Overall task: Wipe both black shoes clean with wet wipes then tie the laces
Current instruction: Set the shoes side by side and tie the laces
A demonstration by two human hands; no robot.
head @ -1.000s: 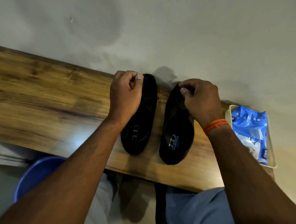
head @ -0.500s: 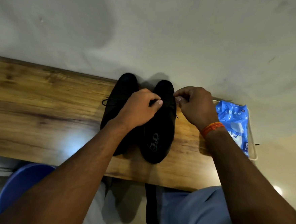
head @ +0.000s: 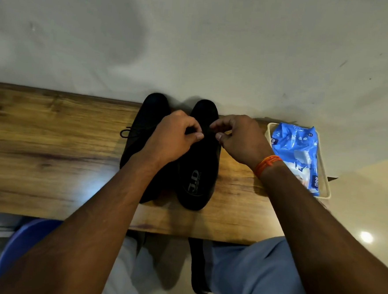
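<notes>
Two black shoes stand side by side, toes pointing away. The right shoe (head: 198, 170) lies under both hands, its lace area hidden between their fingertips; a printed insole shows in its open heel, nearer than the hands. The left shoe (head: 143, 129) sits partly beneath the left forearm, its lace (head: 126, 133) looped out to the left. A blue wipes pack (head: 296, 151) lies right of the right hand.

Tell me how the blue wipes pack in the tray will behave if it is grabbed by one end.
The wipes pack looks soft: its film is creased, so it would probably sag and not stay stiff. The glossy film may be a little slippery. It lies loose in the tray, so it should lift out freely.
</notes>
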